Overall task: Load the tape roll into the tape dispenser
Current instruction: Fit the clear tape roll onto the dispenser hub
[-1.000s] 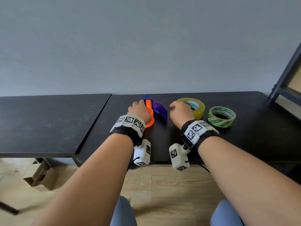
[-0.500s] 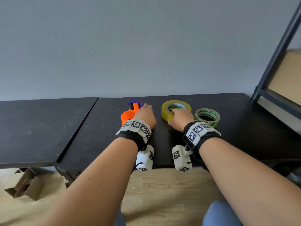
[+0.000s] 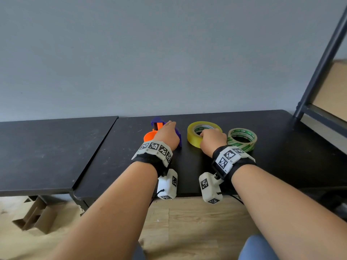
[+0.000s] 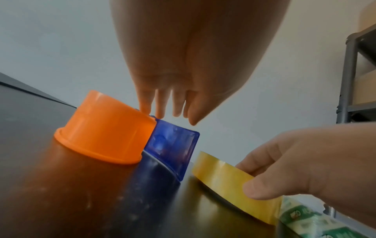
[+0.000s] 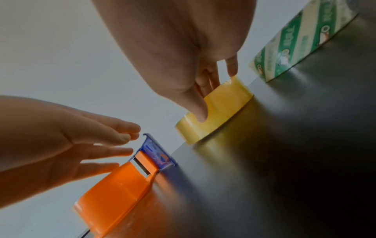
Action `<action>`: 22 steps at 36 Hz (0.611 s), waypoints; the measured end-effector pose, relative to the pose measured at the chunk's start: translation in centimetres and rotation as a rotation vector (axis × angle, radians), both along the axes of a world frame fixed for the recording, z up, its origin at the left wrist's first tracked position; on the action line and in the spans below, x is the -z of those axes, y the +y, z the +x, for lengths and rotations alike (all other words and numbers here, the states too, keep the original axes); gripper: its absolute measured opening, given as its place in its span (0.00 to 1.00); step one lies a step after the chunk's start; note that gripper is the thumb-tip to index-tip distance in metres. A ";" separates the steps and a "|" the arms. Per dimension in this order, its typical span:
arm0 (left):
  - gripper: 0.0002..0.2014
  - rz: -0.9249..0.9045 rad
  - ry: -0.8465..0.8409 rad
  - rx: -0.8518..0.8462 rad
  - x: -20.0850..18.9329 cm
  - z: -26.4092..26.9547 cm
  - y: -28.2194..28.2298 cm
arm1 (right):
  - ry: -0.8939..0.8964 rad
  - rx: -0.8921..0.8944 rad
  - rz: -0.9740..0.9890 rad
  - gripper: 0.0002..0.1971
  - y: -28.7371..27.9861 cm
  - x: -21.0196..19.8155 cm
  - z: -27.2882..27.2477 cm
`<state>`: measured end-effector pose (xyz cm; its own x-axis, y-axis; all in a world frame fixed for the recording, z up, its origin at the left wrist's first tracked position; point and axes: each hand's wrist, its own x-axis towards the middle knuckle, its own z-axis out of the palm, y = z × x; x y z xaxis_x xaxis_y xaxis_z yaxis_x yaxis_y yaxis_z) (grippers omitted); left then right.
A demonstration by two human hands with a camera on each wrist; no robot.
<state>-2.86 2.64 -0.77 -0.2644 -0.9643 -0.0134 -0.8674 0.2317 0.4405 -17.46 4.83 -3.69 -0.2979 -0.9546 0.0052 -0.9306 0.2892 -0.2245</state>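
Note:
The tape dispenser point(image 3: 150, 135), orange with a blue-purple front, lies on the black table point(image 3: 281, 156). My left hand point(image 3: 167, 134) is over it with fingers straight, the fingertips point(image 4: 145, 109) at its top edge. Whether they touch it I cannot tell. The yellow tape roll point(image 3: 193, 137) lies flat just right of the dispenser. My right hand point(image 3: 212, 137) pinches its near wall, thumb point(image 5: 200, 112) outside and fingers inside the core. The dispenser point(image 5: 114, 193) and yellow roll point(image 5: 221, 104) stand apart.
A green-printed tape roll point(image 3: 244, 141) lies flat right of the yellow one, close to it. A second black table point(image 3: 47, 147) adjoins on the left. A dark metal shelf frame point(image 3: 319, 72) rises at the right. Cardboard point(image 3: 37, 216) lies on the wooden floor.
My right hand has moved from beside the yellow roll onto it and taken hold of its wall. My left hand stays over the dispenser. The head view has shifted.

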 end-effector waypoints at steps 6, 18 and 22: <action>0.25 -0.057 0.166 -0.084 -0.8 0.5 0.6 | -0.069 -0.020 -0.153 0.19 0.8 -0.7 0.4; 0.19 -0.059 0.487 -0.164 -3.5 1.2 1.8 | -0.055 -0.267 -0.531 0.16 2.6 -3.4 2.1; 0.19 -0.065 0.507 -0.192 -3.6 2.1 2.4 | -0.029 -0.327 -0.531 0.17 2.8 -3.3 2.8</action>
